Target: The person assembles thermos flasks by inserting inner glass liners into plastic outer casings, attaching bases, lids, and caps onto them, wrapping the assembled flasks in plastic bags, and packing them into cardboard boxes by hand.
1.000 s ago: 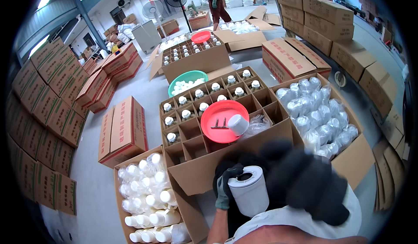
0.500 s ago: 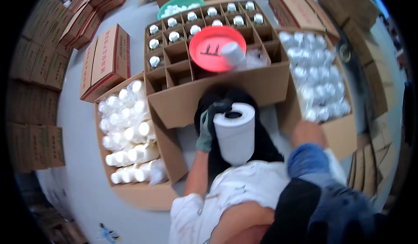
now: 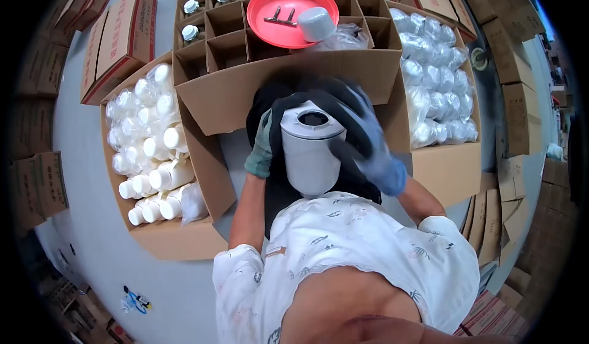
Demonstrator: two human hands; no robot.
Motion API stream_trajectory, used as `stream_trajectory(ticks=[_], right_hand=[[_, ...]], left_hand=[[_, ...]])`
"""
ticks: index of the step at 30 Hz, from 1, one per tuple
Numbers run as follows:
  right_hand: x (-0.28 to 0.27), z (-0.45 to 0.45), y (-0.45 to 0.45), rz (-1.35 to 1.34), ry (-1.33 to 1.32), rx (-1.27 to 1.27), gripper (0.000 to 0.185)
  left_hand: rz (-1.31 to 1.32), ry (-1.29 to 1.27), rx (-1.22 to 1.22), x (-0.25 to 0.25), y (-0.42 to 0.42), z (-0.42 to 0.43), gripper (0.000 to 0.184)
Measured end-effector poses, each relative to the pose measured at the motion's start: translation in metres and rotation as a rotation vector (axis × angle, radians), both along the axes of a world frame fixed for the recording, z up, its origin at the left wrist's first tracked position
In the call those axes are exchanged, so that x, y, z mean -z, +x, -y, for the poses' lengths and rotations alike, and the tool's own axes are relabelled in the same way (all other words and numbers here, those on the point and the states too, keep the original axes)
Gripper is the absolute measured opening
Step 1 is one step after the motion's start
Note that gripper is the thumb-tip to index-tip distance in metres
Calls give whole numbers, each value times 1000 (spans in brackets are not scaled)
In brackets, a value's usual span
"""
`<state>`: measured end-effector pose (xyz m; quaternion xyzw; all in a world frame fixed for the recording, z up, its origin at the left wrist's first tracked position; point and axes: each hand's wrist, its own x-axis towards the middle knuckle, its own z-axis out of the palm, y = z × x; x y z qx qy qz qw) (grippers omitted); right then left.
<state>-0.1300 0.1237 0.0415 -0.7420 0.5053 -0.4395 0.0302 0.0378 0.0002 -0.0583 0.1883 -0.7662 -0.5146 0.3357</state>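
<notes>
Grey floor [image 3: 178, 295]. Clock centred on white canister [image 3: 310, 163], upright at the person's lap, mid-view. 12: divided box [image 3: 245, 98], capped bottles [image 3: 190, 33] in some cells, red tray [image 3: 262, 28] on top. 10: carton [image 3: 116, 43]. 9: bottle box [image 3: 178, 243]. 2: box of bagged pieces [image 3: 448, 169]. Left grip [image 3: 267, 136] curled on canister, 9 o'clock side, holding it. Right grip [image 3: 363, 129] blurred, at its 3 o'clock side; can't tell how far closed.
</notes>
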Motion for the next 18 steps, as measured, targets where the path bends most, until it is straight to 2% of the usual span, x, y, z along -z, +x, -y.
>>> stream_trajectory(ticks=[2, 3, 5, 6, 8, 10, 11, 12, 13, 14, 15, 16, 18], right_hand=[[38, 9, -17, -76, 42, -97, 39], [69, 10, -36, -26, 89, -191, 30], [54, -29, -70, 433, 444, 69, 34], [88, -35, -94, 579, 588, 289, 36], [89, -37, -75, 956, 466, 103, 34], [66, -10, -44, 566, 522, -209, 36], [37, -2, -48, 489, 419, -282, 38], [63, -9, -71, 561, 430, -200, 39], [96, -22, -104, 624, 506, 13, 39], [120, -31, -125, 686, 584, 230, 39], [127, -29, -124, 657, 544, 254, 42], [119, -24, -109, 603, 533, 173, 43], [69, -14, -54, 517, 505, 22, 44]], left_hand=[[27, -247, -145, 26, 7, -7, 34], [-55, 347, -28, -23, 3, -11, 29], [-243, 490, -106, -13, 38, -4, 34], [-333, 565, -146, -8, 50, -2, 37], [-14, 50, -356, 0, 40, -2, 38], [203, -457, -362, 38, 37, -6, 40], [103, 268, -186, -7, 20, -9, 39], [-31, 195, -67, -25, 25, -2, 36], [-132, 285, -66, -5, 45, 5, 33], [-137, 334, -102, -9, 48, 6, 32], [-144, 384, -138, -12, 51, 7, 33], [-103, 365, -146, -8, 38, 1, 32], [0, 328, -147, -5, 25, -5, 30]])
